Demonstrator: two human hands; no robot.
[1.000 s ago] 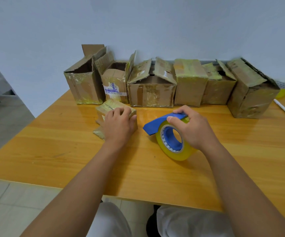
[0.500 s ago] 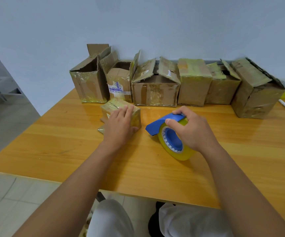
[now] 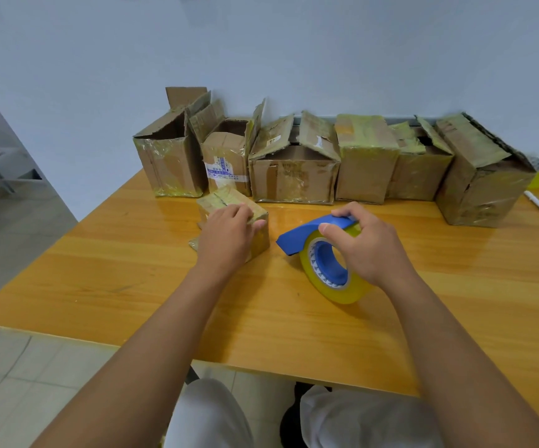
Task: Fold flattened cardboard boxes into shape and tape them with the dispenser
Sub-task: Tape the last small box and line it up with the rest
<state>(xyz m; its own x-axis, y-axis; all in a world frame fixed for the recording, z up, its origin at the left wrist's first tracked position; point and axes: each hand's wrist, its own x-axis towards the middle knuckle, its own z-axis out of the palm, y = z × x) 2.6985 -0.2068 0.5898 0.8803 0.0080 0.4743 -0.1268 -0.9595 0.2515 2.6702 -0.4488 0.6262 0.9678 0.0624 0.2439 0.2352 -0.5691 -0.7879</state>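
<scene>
Step in hand: taping a small box (image 3: 233, 221), judged from the pose; it already stands folded into shape on the tabletop (image 3: 106, 273).
Left hand (image 3: 226, 236): lies over the box top, fingers (image 3: 242, 212) bent over its upper edge, pinning it down.
Right hand (image 3: 363, 245): fingers clamped on the tape dispenser (image 3: 324, 253), thumb on the blue guard.
Dispenser relative to box: just beside the left fingers, apart from the box, resting on the tabletop.
Next move calls for: bringing the blue blade end to the box seam under the left fingers, then drawing tape across.
Beyond the fingers: a row of taped boxes (image 3: 294, 169).
</scene>
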